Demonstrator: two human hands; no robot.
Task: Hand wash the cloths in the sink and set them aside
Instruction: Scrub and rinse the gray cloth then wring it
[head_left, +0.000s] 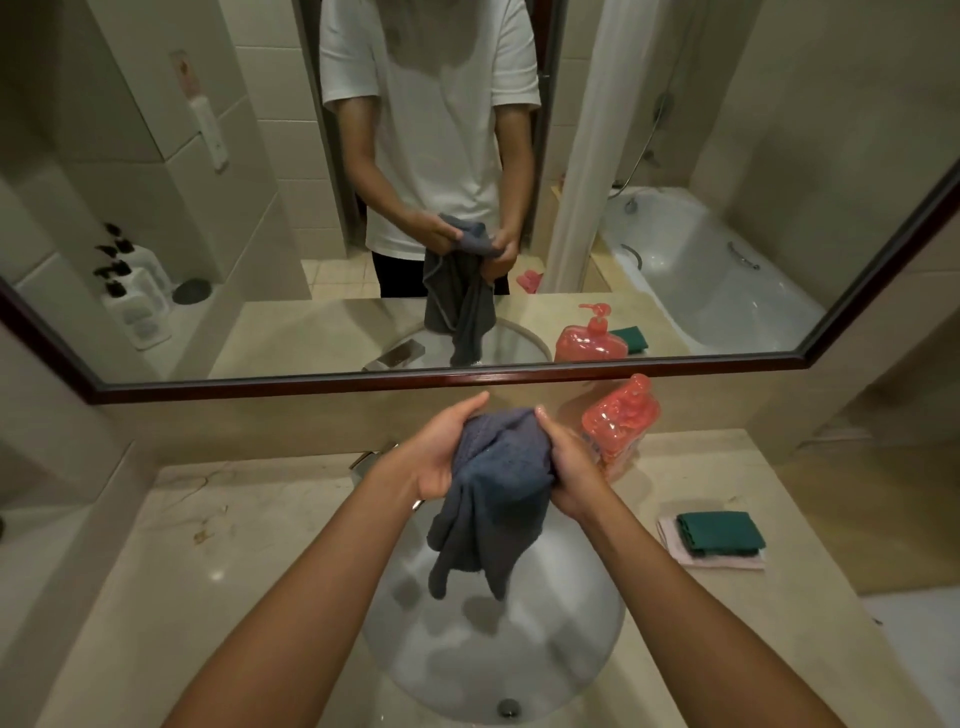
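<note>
A wet grey-blue cloth (496, 499) hangs bunched above the white round sink (582, 649). My left hand (436, 452) grips its upper left side, and my right hand (569, 467) grips its upper right side, fingers curled round the fabric. The cloth's loose ends dangle over the basin. On the counter to the right lies a folded green cloth (719, 532) on top of a pink cloth (675, 551).
A red pump soap bottle (621, 421) stands behind my right hand by the mirror (208, 208). The chrome tap (366, 460) sits behind my left wrist. The beige counter (234, 545) surrounds the sink; the drain (508, 707) shows at the bottom.
</note>
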